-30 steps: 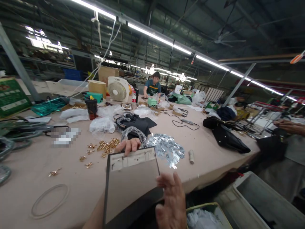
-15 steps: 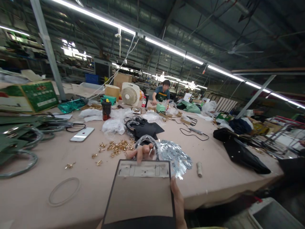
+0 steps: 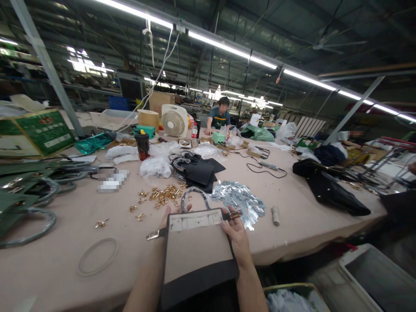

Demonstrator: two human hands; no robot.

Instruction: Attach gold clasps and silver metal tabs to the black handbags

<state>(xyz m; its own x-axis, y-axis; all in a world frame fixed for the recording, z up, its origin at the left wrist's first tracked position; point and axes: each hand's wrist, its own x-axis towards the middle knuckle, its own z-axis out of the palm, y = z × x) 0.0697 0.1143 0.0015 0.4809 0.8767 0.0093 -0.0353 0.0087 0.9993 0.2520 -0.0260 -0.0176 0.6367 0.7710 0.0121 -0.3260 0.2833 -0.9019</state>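
Before me I hold a black-edged handbag panel (image 3: 198, 251) with its beige inner side facing me and a pale strip along the top. A plastic-wrapped handle (image 3: 195, 195) arches above it. At the left edge, my left hand (image 3: 165, 217) grips from behind, its fingers mostly hidden by the panel. My right hand (image 3: 236, 232) is closed on the right edge near the top corner, thumb on the near face. A strap with a gold clasp (image 3: 234, 215) lies across its fingers. Another gold clasp (image 3: 154, 235) sticks out on the left side.
Gold fittings (image 3: 164, 195) and a heap of silver metal plates (image 3: 242, 201) lie beyond the panel. Black bag pieces (image 3: 201, 171) sit farther back, green ones (image 3: 19, 186) at left. A clear ring (image 3: 97, 256) lies front left. A co-worker (image 3: 219, 117) leans over the far side.
The hand that was at the handle has come down to the panel's left edge. Clasped straps now show at both sides. My right hand has moved up the right edge.
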